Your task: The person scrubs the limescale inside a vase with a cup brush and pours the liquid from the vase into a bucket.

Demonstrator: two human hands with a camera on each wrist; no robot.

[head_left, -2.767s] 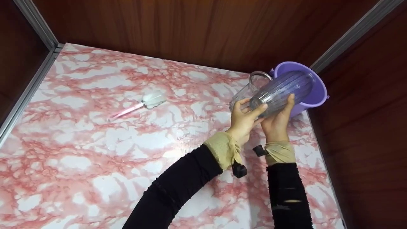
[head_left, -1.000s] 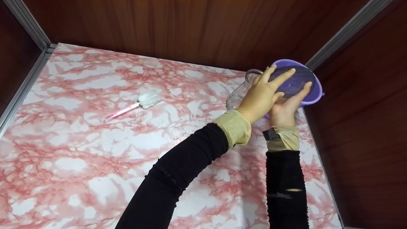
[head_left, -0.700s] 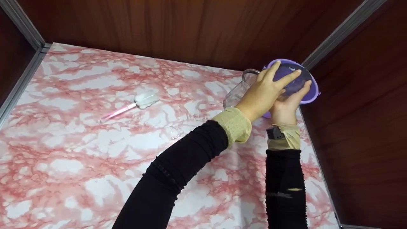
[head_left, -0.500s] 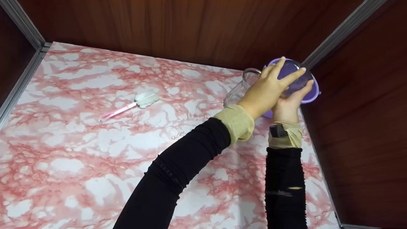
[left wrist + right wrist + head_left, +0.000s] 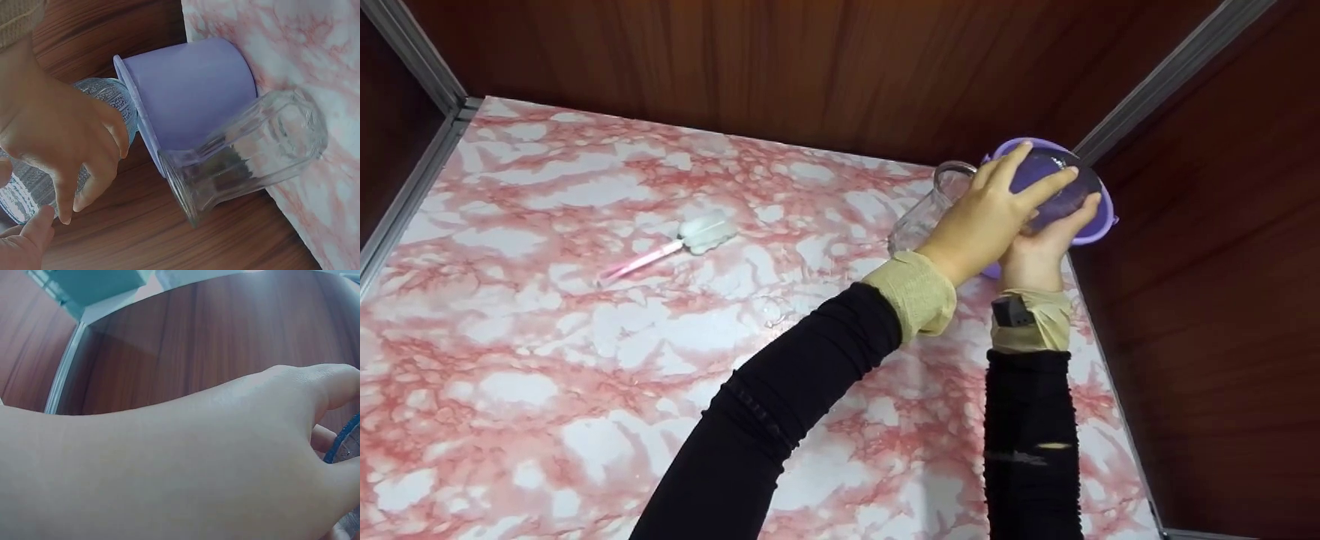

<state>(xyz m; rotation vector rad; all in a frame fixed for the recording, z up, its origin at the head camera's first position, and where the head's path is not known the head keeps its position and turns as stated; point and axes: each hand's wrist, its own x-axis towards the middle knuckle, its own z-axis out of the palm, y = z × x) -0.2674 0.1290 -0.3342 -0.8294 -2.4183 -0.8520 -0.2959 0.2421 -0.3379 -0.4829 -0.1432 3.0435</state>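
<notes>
A ribbed, textured glass vase (image 5: 1054,191) is held tilted at the mouth of the purple bucket (image 5: 1104,223). My left hand (image 5: 979,225) grips its side from the left, fingers spread and bent round the glass. My right hand (image 5: 1039,251) holds it from below, thumb up along the near side. In the left wrist view, one end of the vase (image 5: 109,90) meets the bucket rim. In the right wrist view, only a blue-edged bit of the vase (image 5: 350,441) shows beyond my hand. A second, clear glass vase (image 5: 264,143) stands beside the bucket, partly behind my left hand in the head view.
A sponge bottle brush (image 5: 707,232) with a pink handle lies on the marbled tabletop (image 5: 525,330) at the left. Small wet patches show near the table's middle. Brown wood-grain panels (image 5: 720,67) rise behind and at both sides.
Since the first frame, the held vase has turned and moved over the bucket. My left hand has slid from its narrow end onto its side. In the last half second, almost nothing moves.
</notes>
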